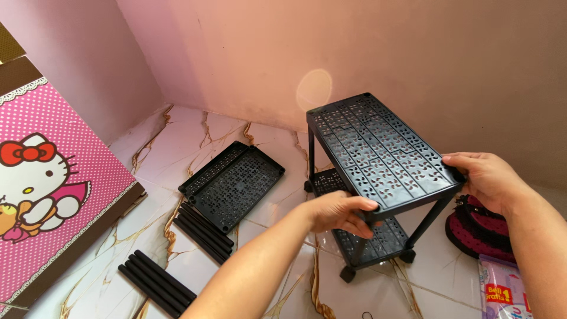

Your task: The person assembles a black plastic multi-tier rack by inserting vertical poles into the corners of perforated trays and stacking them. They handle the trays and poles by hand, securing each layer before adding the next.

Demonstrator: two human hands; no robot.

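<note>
- A person kneeling or standing over a marble-patterned floor (pixel 195 127) grips the top shelf (pixel 378 153) of a black plastic two-tier rack (pixel 369 195), which stands near the corner of a pink wall (pixel 354 47).
- The left hand (pixel 339 212) clamps the near front corner of the top shelf, fingers curled over the rim and thumb tucked under; the grip looks meant to seat that corner on its post.
- The right hand (pixel 481 177) closes over the right end of the same shelf, fingers wrapped down its edge, apparently steadying the rack against the push from the other side.
- Counted on the rack: two perforated shelves, one above the other, joined by upright posts of which three show plainly; a fourth cannot be made out. Three small feet show under the lower shelf (pixel 378 239).
- Two spare shelf panels (pixel 236 183) lie flat and overlapping on the floor to the left, well apart from the rack, seemingly kept within reach.
- Just beside them lies one bundle of black tubes (pixel 204 230), about four; a second bundle of loose tubes (pixel 155 282), about four, lies nearer the onlooker. Both are laid parallel, so they do not roll.
- A pink dotted board with a cartoon cat (pixel 47 195) leans at the far left.
- A dark red and black bag (pixel 478 227) and a pale plastic packet (pixel 502 289) sit at the right, behind the right forearm.
</note>
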